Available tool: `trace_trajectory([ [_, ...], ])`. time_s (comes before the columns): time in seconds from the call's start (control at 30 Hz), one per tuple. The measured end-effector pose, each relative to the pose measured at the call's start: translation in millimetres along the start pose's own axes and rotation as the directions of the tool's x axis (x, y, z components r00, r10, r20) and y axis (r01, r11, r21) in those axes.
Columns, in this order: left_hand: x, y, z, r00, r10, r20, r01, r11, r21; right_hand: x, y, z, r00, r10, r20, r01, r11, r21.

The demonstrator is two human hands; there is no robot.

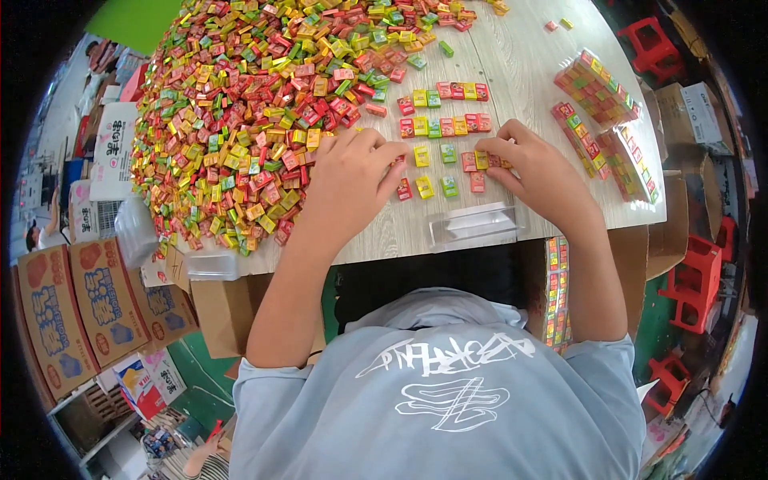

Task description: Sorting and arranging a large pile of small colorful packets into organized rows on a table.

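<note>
A few rows of small wrapped candies, red, yellow, green and orange, lie on the table in front of me. My left hand (350, 182) is at the left end of the rows, thumb and forefinger pinched on a small red candy (398, 161). At the right end, my right hand (538, 164) grips a short run of yellow and red candies (482, 160) with its fingertips. A finished-looking row (446, 126) sits just beyond, with another row (450, 93) farther off. Nearer to me are loose candies, among them a green one (450, 186).
A large heap of candies (240, 120) covers the table's left side. A clear plastic tray (474, 226) lies at the near edge, another (213, 266) at the left corner. Stacked candy blocks (598, 90) stand at the right. Cardboard cartons (100, 304) and red stools (694, 280) flank the table.
</note>
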State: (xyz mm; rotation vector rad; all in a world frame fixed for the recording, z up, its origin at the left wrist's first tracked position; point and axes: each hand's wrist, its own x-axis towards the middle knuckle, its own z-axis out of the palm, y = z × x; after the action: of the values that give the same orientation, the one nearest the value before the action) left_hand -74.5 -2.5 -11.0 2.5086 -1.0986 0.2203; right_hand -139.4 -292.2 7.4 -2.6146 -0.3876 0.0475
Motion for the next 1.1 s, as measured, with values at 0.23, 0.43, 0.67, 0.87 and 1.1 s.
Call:
trace_trajectory([
  [0.23, 1.8, 7.5, 1.6, 0.998, -0.046, 0.052, 0.052, 0.993, -0.105, 4.3, -5.5, 2.0, 0.999, 0.021, -0.030, -0.020, 0.999, 0.041],
  [0.43, 3.1, 13.7, 8.1, 0.996, -0.087, 0.020, 0.089, 0.960, -0.267, 10.4, -13.6, 7.7, 0.996, 0.076, -0.045, -0.076, 0.997, 0.014],
  [0.67, 6.3, 15.0, 6.4, 0.972, -0.215, 0.095, 0.235, 0.904, -0.357, 13.0, -23.2, 14.1, 0.989, 0.114, -0.094, -0.120, 0.991, -0.061],
  [0.87, 13.2, 16.8, 12.0, 0.962, -0.224, 0.155, 0.265, 0.903, -0.337, 16.3, -34.2, 16.9, 0.975, 0.199, -0.099, -0.209, 0.972, -0.108],
  [1.1, 17.3, 17.1, 11.1, 0.968, -0.182, 0.171, 0.231, 0.913, -0.335, 22.6, -38.5, 25.5, 0.959, 0.239, -0.154, -0.263, 0.952, -0.157],
])
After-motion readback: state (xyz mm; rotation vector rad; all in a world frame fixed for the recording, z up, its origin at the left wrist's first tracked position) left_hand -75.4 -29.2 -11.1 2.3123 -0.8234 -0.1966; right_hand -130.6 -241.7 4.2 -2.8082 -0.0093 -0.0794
